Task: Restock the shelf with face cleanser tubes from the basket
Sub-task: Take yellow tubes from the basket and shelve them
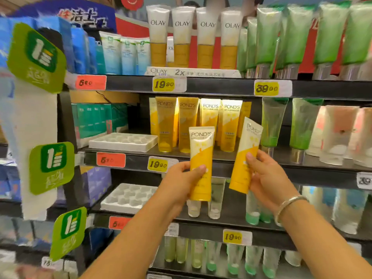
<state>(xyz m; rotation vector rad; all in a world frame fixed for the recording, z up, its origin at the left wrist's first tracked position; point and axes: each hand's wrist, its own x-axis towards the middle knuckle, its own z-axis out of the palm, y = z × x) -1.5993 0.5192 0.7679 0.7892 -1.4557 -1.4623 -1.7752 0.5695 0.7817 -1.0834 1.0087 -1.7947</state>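
Two yellow-and-white Pond's cleanser tubes raised before the shelf (221, 156) row.
Left hand (181, 178) fingers curl around upright tube (201, 158); right hand (265, 176) pinches tilted tube (244, 156), labels outward, likely for facing.

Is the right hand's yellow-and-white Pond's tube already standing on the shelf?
No. The right hand grips its yellow-and-white Pond's tube tilted in the air, in front of the dark shelf edge.

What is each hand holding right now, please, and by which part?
Each holds a yellow-and-white Pond's tube. The left hand grips the upright tube around its lower half; the right hand grips the tilted tube at its lower half.
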